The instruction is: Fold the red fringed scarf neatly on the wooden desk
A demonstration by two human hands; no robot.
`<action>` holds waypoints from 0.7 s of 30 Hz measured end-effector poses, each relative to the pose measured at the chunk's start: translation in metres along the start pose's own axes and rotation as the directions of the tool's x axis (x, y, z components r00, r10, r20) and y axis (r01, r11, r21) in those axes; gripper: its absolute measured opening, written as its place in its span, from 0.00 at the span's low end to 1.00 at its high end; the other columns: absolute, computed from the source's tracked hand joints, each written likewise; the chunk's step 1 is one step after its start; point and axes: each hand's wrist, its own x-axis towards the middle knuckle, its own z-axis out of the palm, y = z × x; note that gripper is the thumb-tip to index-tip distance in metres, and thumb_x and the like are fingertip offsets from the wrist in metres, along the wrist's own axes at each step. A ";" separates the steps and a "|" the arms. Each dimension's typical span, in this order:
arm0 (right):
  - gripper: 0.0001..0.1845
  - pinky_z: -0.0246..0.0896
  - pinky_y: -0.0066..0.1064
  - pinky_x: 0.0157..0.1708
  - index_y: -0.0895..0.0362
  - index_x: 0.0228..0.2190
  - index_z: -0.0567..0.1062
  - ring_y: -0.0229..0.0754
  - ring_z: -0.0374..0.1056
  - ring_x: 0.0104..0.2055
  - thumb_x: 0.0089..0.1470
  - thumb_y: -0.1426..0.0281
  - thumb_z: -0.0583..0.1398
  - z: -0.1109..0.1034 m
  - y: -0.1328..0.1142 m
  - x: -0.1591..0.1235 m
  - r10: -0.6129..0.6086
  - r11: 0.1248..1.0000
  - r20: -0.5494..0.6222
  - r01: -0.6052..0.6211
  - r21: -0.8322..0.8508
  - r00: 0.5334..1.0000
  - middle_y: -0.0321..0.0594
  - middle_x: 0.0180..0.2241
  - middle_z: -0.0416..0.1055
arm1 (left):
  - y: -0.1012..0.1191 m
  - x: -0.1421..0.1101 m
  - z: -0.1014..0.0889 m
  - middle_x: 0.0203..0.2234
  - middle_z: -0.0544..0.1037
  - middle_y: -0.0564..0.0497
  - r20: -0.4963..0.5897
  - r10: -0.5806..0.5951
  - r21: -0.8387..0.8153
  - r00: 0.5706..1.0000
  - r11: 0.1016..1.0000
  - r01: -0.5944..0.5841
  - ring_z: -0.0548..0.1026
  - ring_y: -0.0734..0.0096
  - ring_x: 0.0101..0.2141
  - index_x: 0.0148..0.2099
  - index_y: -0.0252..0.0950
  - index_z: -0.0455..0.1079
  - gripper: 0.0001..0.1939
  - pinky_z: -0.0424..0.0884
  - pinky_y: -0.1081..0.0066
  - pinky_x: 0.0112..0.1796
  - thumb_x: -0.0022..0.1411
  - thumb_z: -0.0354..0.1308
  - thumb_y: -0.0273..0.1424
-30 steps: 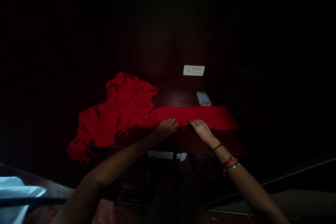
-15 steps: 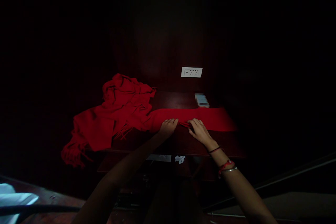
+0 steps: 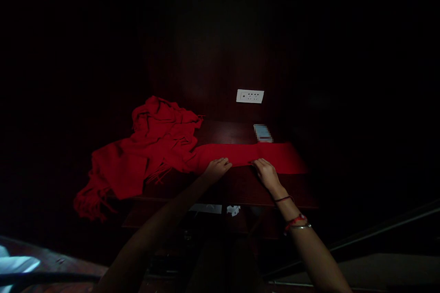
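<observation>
A red fringed scarf (image 3: 237, 153) lies across a dark wooden desk (image 3: 223, 188), its right part folded into a flat strip. The left part is a loose, rumpled heap, with tassels hanging over the front edge. My left hand (image 3: 217, 168) pinches the strip's near edge around its middle, fingers closed. A short way to the right, my right hand (image 3: 267, 171) has its fingers closed on the same near edge. Between the two hands the edge runs fairly straight. Bracelets circle my right wrist.
Behind the strip lies a phone-like object (image 3: 263, 132), its surface pixelated. A white wall socket (image 3: 250, 96) sits on the dark panel above. Below the desktop, crumpled white paper (image 3: 233, 210) and a flat pale item (image 3: 206, 208) rest on a shelf. The surroundings are very dark.
My right hand has shifted slightly right along the scarf's edge, widening the gap between my hands. The edge between them, earlier bunched and parted, now lies flatter. The view has shifted a little.
</observation>
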 end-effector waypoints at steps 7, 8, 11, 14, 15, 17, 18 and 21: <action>0.15 0.59 0.31 0.41 0.58 0.39 0.69 0.39 0.64 0.40 0.54 0.77 0.47 0.002 -0.002 -0.006 -0.143 0.987 0.082 0.136 0.088 0.986 0.43 0.36 0.69 | -0.015 -0.020 -0.005 0.43 0.68 0.47 0.106 0.079 -0.052 0.991 0.996 -0.073 0.69 0.71 0.42 0.49 0.37 0.60 0.16 0.67 0.74 0.36 0.59 0.44 0.21; 0.15 0.60 0.31 0.42 0.58 0.39 0.70 0.39 0.64 0.41 0.54 0.77 0.47 0.003 -0.002 -0.008 -0.151 0.984 0.092 0.141 0.107 0.984 0.43 0.37 0.70 | -0.017 -0.023 -0.005 0.44 0.67 0.48 0.104 0.100 -0.074 0.990 0.993 -0.092 0.68 0.71 0.43 0.50 0.37 0.59 0.17 0.67 0.74 0.38 0.59 0.43 0.20; 0.16 0.58 0.33 0.45 0.60 0.39 0.71 0.40 0.64 0.43 0.53 0.78 0.47 0.007 0.003 -0.017 -0.136 0.985 0.140 0.118 0.129 0.981 0.44 0.39 0.70 | -0.022 -0.030 -0.007 0.49 0.64 0.48 0.109 0.138 -0.157 0.984 0.980 -0.120 0.65 0.71 0.47 0.53 0.38 0.56 0.21 0.65 0.72 0.43 0.58 0.41 0.18; 0.18 0.55 0.34 0.49 0.62 0.41 0.70 0.40 0.62 0.47 0.53 0.78 0.46 0.008 0.007 -0.024 -0.058 0.991 0.183 0.035 0.126 0.981 0.46 0.44 0.68 | -0.027 -0.035 -0.012 0.54 0.59 0.46 0.161 0.158 -0.260 0.974 0.959 -0.113 0.60 0.71 0.52 0.56 0.37 0.53 0.25 0.59 0.71 0.49 0.56 0.41 0.17; 0.18 0.55 0.33 0.49 0.62 0.42 0.70 0.40 0.62 0.48 0.53 0.78 0.46 0.006 0.007 -0.025 -0.036 0.992 0.199 0.011 0.127 0.979 0.46 0.44 0.68 | -0.029 -0.035 -0.014 0.55 0.57 0.46 0.193 0.179 -0.296 0.965 0.948 -0.116 0.57 0.71 0.53 0.57 0.37 0.52 0.27 0.57 0.71 0.50 0.55 0.42 0.16; 0.18 0.55 0.34 0.50 0.62 0.42 0.70 0.40 0.61 0.48 0.53 0.77 0.46 0.001 0.005 -0.021 -0.018 0.990 0.217 -0.013 0.143 0.976 0.46 0.45 0.67 | -0.031 -0.031 -0.019 0.57 0.53 0.47 0.242 0.227 -0.359 0.943 0.924 -0.131 0.52 0.69 0.56 0.58 0.39 0.50 0.30 0.54 0.68 0.52 0.53 0.45 0.17; 0.18 0.54 0.34 0.50 0.61 0.42 0.70 0.40 0.61 0.49 0.53 0.77 0.46 -0.002 0.002 -0.016 -0.016 0.988 0.209 -0.018 0.156 0.978 0.45 0.46 0.67 | -0.032 -0.027 -0.021 0.57 0.52 0.48 0.247 0.236 -0.381 0.940 0.915 -0.129 0.49 0.68 0.56 0.58 0.41 0.49 0.30 0.52 0.66 0.53 0.54 0.46 0.19; 0.19 0.50 0.35 0.52 0.60 0.45 0.68 0.39 0.57 0.52 0.55 0.73 0.45 -0.006 -0.009 0.006 0.010 0.982 0.141 -0.037 0.186 0.990 0.44 0.48 0.64 | -0.028 -0.007 -0.022 0.58 0.50 0.46 0.190 0.088 -0.378 0.978 0.926 -0.009 0.47 0.64 0.57 0.59 0.39 0.49 0.23 0.50 0.60 0.53 0.60 0.43 0.30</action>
